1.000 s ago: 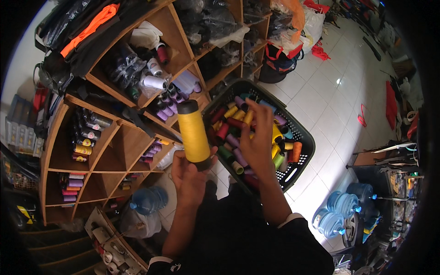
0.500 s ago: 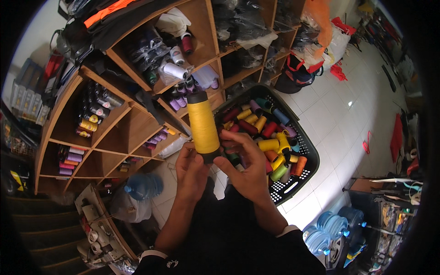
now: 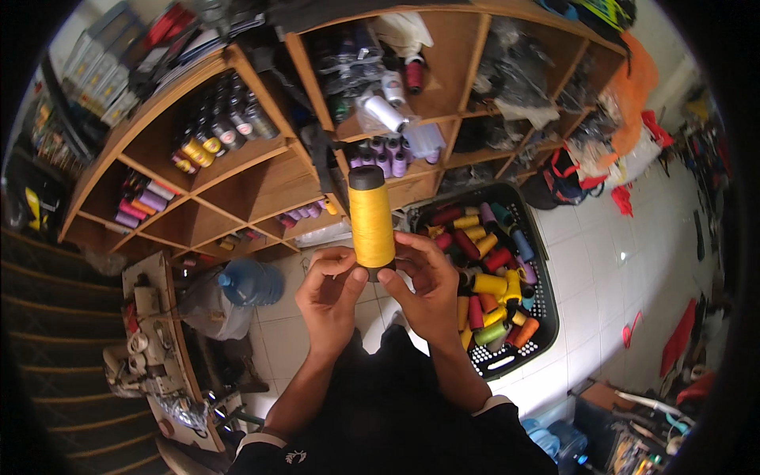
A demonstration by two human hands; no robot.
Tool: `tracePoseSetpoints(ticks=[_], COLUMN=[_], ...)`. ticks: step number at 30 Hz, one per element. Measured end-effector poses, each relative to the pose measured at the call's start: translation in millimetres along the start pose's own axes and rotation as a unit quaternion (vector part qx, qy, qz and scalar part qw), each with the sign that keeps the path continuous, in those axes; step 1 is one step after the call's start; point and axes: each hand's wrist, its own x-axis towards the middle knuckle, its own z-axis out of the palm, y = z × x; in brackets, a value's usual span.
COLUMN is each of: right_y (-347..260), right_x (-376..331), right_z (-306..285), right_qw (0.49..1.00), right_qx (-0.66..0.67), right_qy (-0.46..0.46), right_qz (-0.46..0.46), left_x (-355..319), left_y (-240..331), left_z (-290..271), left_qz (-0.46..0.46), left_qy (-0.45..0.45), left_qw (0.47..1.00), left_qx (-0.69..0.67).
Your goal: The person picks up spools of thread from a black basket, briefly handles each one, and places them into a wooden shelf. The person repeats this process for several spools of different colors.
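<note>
Below everything spread a floor of pale tiles. Over it stood the wooden shelves, whose compartments ran across the upper part of the view and down its left side. At the lower left was a table with a sewing machine on it. A black plastic basket with holes in its wall sat on the floor in front of the shelves, to the right of the hands, heaped with thread spools. Near the table, to the left of the hands, was a blue water jug.

Between the basket and the jug, the left hand and the right hand were raised side by side. Both grasped a yellow spool at its lower end: the thumbs pressed near the black base, the fingers curled along either side. How firmly the right fingers gripped could not be told. The spool was above the floor, its black top toward the shelves. Smaller still, purple spools filled a compartment beyond it, while an orange spool and a green spool lay in the basket.
</note>
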Motion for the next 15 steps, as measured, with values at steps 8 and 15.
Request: tracePoseSetpoints(ticks=[8,15], right_y=[28.2,48.1], right_x=[19.5,24.2], right_z=[69.9,152.6], right_qw=[0.995,0.97], right_qx=[0.021,0.115], right_qy=[-0.098,-0.166], right_qz=[-0.003,0.134], left_x=[-1.0,-14.5], left_y=[20.3,53.0], left_z=[-67.0,-149.2], left_qz=[0.048,0.121], left_qy=[0.106,0.216], left_qw=[0.987,0.956], left_qx=[0.112,0.158])
